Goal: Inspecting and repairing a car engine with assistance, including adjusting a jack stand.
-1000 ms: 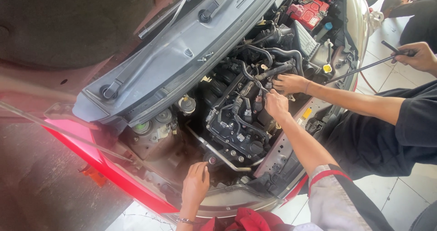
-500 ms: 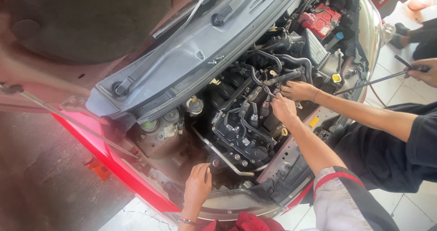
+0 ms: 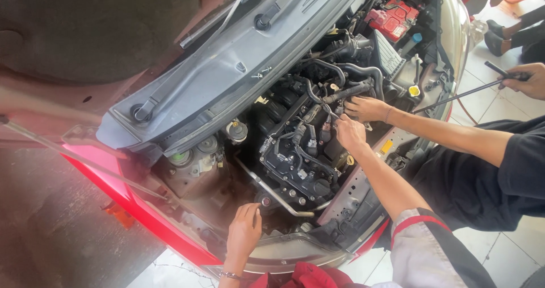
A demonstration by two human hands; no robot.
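Observation:
I look down into the open engine bay of a red car. My right hand [image 3: 349, 133], in a grey sleeve with red trim, reaches onto the top of the black engine [image 3: 295, 157]. Its fingers are pinched on a small black connector [image 3: 328, 119] among the hoses. My left hand [image 3: 244, 231], a bracelet on its wrist, rests with loose fingers on the front edge of the bay beside a bent metal pipe [image 3: 272, 192]. A co-worker's hand [image 3: 366, 107] touches the same spot from the right, next to my right hand.
The co-worker, in black, stands at the right. Their other hand [image 3: 525, 78] holds a long thin rod [image 3: 454, 97] over the bay's edge. A red-topped battery [image 3: 392, 16] sits at the back. The grey cowl with wiper [image 3: 227, 66] lies left. Another person's feet [image 3: 499, 38] are at the top right.
The view has shifted, so the engine sits further right and lower in the picture. My right hand and the co-worker's hand stay together on the engine top. My left hand stays on the front edge.

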